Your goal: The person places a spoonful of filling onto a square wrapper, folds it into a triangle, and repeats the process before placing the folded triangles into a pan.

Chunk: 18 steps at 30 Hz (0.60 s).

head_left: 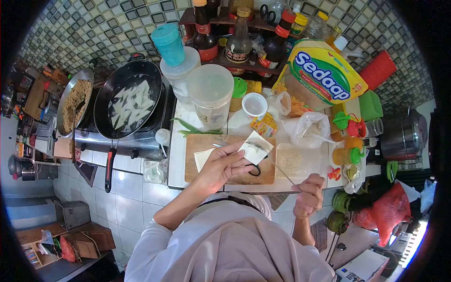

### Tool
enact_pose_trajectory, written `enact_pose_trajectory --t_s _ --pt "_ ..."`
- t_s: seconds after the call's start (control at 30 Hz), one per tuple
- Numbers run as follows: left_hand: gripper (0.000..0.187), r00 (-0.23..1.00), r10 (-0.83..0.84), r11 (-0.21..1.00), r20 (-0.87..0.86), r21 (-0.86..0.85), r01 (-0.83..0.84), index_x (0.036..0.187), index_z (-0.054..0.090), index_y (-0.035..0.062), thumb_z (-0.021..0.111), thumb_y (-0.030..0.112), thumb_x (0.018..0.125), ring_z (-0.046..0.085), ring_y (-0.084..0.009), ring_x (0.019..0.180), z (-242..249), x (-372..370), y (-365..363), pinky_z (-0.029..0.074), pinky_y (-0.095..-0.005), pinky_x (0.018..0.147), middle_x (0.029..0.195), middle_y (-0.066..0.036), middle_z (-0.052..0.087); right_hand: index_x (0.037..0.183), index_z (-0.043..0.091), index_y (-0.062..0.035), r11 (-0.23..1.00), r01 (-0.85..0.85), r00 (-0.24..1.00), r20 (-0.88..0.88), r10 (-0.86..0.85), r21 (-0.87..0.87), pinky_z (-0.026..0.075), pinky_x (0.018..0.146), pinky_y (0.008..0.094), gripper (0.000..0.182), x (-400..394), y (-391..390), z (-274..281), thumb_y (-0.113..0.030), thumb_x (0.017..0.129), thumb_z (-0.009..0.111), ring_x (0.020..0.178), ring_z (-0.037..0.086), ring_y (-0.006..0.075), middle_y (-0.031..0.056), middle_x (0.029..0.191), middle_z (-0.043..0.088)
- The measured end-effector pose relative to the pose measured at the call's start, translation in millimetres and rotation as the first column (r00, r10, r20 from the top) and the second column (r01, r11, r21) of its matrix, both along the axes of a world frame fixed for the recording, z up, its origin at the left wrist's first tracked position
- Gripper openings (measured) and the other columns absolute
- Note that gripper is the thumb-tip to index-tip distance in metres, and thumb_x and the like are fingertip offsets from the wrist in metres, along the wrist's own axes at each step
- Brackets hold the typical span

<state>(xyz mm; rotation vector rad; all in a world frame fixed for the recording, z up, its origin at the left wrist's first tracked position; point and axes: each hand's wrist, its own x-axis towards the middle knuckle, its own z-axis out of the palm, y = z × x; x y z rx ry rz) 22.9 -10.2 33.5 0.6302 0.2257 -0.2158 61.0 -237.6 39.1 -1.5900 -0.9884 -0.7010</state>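
Above the wooden cutting board (195,175), my left hand (225,162) holds a pale square wrapper (256,148) with a dark smear of filling across it. My right hand (308,193) is closed around the end of a thin stick-like utensil (283,172), which points toward the wrapper. More pale wrappers (200,160) lie on the board's left part. Black-handled scissors (255,170) rest on the board, partly hidden behind my left hand. Just right of the board sits a clear rectangular container (293,160).
A black pan (155,75) with white folded pieces stands on the stove (122,144), beside a pan of brown crumbly food (77,101). Green chilies (197,129), a plastic tub (210,94), a white cup (254,105), a plastic bag (310,129) and bottles stand behind the board.
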Motion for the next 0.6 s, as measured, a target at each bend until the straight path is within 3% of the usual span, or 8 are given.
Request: enact_pose_trajectory --t_s 0.07,0.17,0.27,0.33,0.37,0.43,0.53,0.6 --pt "0.032 0.998 0.0 1.0 -0.056 0.028 0.002 0.113 0.042 -0.0076 0.044 0.006 0.085 0.057 -0.0227 0.091 0.9 1.2 0.6 0.05 -0.0297 0.078 0.104 -0.017 0.054 0.072 0.05 -0.0122 0.997 0.001 1.0 0.014 0.0 -0.078 0.031 0.053 0.0312 0.031 1.5 -0.6 1.3 -0.034 0.088 0.035 0.064 0.039 0.0196 0.0035 0.066 0.056" --pt "0.032 0.998 0.04 0.998 -0.048 0.042 -0.038 0.114 0.041 -0.0079 0.044 0.006 0.085 0.057 -0.0228 0.091 5.4 1.1 0.1 0.05 -0.0298 0.078 0.103 -0.017 0.054 0.071 0.051 -0.0125 0.997 -0.004 1.0 -0.013 0.005 0.072 0.031 0.054 0.0317 0.03 0.7 -2.0 -0.4 -0.033 0.088 0.037 0.066 0.04 0.0199 0.0036 0.067 0.058" --pt "0.033 0.998 0.054 0.998 -0.044 0.031 -0.052 0.114 0.041 -0.0084 0.044 0.006 0.085 0.057 -0.0231 0.092 1.8 2.8 0.4 0.05 -0.0299 0.078 0.103 -0.017 0.054 0.07 0.05 -0.0122 0.999 -0.026 1.0 0.001 0.026 -0.047 0.031 0.054 0.0314 0.029 2.1 -1.3 0.2 -0.032 0.087 0.038 0.065 0.039 0.0198 0.0034 0.065 0.057" --pt "0.032 0.997 0.064 0.997 -0.044 0.043 -0.062 0.114 0.041 -0.0084 0.044 0.006 0.085 0.057 -0.0233 0.092 0.4 2.3 1.5 0.05 -0.0302 0.079 0.104 -0.018 0.054 0.07 0.05 -0.0124 0.988 -0.031 0.999 -0.029 0.036 0.153 0.031 0.055 0.0311 0.029 0.6 0.7 -3.2 -0.033 0.086 0.038 0.066 0.039 0.0203 0.0041 0.067 0.058" --pt "0.032 0.997 0.067 0.997 -0.044 0.052 -0.065 0.114 0.041 -0.0084 0.044 0.006 0.085 0.057 -0.0235 0.092 0.0 2.2 1.4 0.05 -0.0305 0.079 0.104 -0.018 0.053 0.07 0.05 -0.0124 0.988 -0.031 0.999 -0.03 0.036 0.153 0.031 0.055 0.0311 0.029 1.2 0.1 -2.1 -0.033 0.086 0.038 0.066 0.039 0.0203 0.0041 0.067 0.058" --pt "0.033 0.997 0.064 0.997 -0.051 0.055 -0.062 0.115 0.041 -0.0076 0.044 0.005 0.085 0.057 -0.0233 0.092 1.1 2.4 1.1 0.05 -0.0309 0.078 0.104 -0.017 0.054 0.071 0.049 -0.0127 0.998 -0.014 0.998 -0.063 0.011 -0.057 0.031 0.055 0.0316 0.03 2.6 -2.7 1.3 -0.034 0.087 0.037 0.065 0.038 0.02 0.0042 0.065 0.057" --pt "0.033 0.997 0.067 0.996 -0.05 0.056 -0.064 0.115 0.041 -0.007 0.044 0.004 0.084 0.057 -0.0232 0.092 3.4 2.9 2.1 0.05 -0.0314 0.078 0.105 -0.016 0.054 0.07 0.049 -0.0133 0.991 -0.061 0.994 -0.083 0.071 0.121 0.032 0.056 0.0319 0.031 2.6 -0.9 -2.6 -0.036 0.087 0.036 0.066 0.039 0.0199 0.0046 0.067 0.058" --pt "0.033 0.997 0.058 0.997 -0.046 0.048 -0.056 0.115 0.041 -0.0072 0.044 0.004 0.084 0.057 -0.0232 0.092 4.6 2.4 1.4 0.05 -0.0315 0.078 0.105 -0.016 0.054 0.07 0.049 -0.0137 0.997 -0.058 0.992 -0.109 0.063 0.049 0.032 0.056 0.0319 0.032 5.6 -4.1 -1.2 -0.037 0.087 0.035 0.067 0.039 0.0199 0.0044 0.067 0.059"
